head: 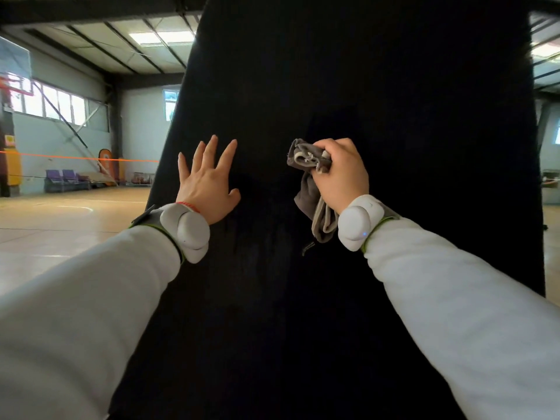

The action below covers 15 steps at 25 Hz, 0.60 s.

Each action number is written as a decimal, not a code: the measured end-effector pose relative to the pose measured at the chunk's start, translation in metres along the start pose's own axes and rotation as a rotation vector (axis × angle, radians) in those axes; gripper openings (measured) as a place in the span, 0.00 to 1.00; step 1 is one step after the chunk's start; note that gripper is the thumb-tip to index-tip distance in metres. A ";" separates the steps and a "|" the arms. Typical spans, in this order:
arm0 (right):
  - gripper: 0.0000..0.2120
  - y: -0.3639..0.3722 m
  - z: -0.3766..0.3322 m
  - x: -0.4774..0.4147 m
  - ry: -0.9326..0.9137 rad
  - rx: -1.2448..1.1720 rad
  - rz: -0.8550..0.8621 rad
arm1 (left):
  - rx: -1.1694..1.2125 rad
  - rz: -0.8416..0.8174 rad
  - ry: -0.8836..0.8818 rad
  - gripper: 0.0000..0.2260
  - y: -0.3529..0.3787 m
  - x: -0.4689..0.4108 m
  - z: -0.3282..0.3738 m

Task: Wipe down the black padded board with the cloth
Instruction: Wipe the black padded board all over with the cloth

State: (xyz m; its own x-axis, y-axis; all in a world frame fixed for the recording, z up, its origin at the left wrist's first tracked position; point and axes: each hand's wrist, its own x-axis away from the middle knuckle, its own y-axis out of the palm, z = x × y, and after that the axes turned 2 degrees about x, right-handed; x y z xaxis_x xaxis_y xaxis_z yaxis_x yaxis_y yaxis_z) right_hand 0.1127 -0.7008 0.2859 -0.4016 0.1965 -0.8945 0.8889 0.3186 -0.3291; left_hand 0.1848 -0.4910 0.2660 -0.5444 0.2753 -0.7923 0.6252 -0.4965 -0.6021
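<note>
Centrally: 1 black padded board (pixel 348 86), upright and tall, filling the middle of the view from top to bottom edge, directly ahead of the person. Surface uniformly dark; no visible wet or wiped streaks can be told.

1 grey cloth (pixel 312 183), bunched, with pale frayed edging; a loose tail hangs below the fist, against or just in front of the board face.

2 hands. Right hand (pixel 341 174): fingers curled tight round the cloth wad, knuckles toward the board, wrist raised at mid-height. Left hand (pixel 207 180): flat, fingers straight and fanned upward, palm pressed on the board near its left edge, apparently steadying it.

2 white wrist devices (pixel 189 231), 1 per forearm, over pale sleeves.

Step in hand, as judged: wiping at mid-board. Next move likely calls for firm pressure with the wad flattened onto the padding, while the brace holds.

Surroundings: indoor sports hall, wooden court floor (pixel 60 225), orange tape line (pixel 75 158), purple seats (pixel 65 176), basketball backboard (pixel 18 86).
</note>
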 end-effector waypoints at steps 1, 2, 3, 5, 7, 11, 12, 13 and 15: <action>0.13 0.001 -0.004 -0.006 0.017 0.008 0.027 | -0.002 0.000 0.014 0.38 -0.001 -0.005 -0.004; 0.13 0.002 -0.008 -0.014 0.027 0.022 0.061 | 0.001 0.013 0.030 0.38 -0.001 -0.012 -0.010; 0.13 0.005 -0.013 -0.022 0.030 0.038 0.102 | -0.001 0.025 0.050 0.38 -0.003 -0.021 -0.016; 0.14 0.002 -0.020 -0.032 0.028 0.054 0.150 | -0.011 0.017 0.078 0.37 -0.003 -0.029 -0.017; 0.14 0.000 -0.024 -0.040 0.035 0.079 0.159 | -0.011 0.018 0.110 0.37 -0.002 -0.035 -0.017; 0.14 0.003 -0.027 -0.056 0.040 0.165 0.091 | 0.002 0.031 0.147 0.36 0.007 -0.051 -0.018; 0.14 0.004 -0.026 -0.060 0.045 0.181 0.093 | 0.004 0.025 0.157 0.36 0.009 -0.055 -0.019; 0.14 0.005 -0.025 -0.064 0.051 0.199 0.109 | 0.000 0.008 0.164 0.36 0.012 -0.059 -0.020; 0.15 0.006 -0.025 -0.071 0.045 0.251 0.156 | -0.048 -0.029 0.175 0.37 0.022 -0.062 -0.023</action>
State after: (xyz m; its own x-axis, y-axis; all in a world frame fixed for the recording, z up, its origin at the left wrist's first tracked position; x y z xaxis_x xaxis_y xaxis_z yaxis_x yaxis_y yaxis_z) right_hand 0.1411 -0.6895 0.3545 -0.2607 0.2681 -0.9275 0.9650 0.0431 -0.2588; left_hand 0.2450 -0.5001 0.2995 -0.4591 0.4300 -0.7773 0.6390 -0.4480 -0.6253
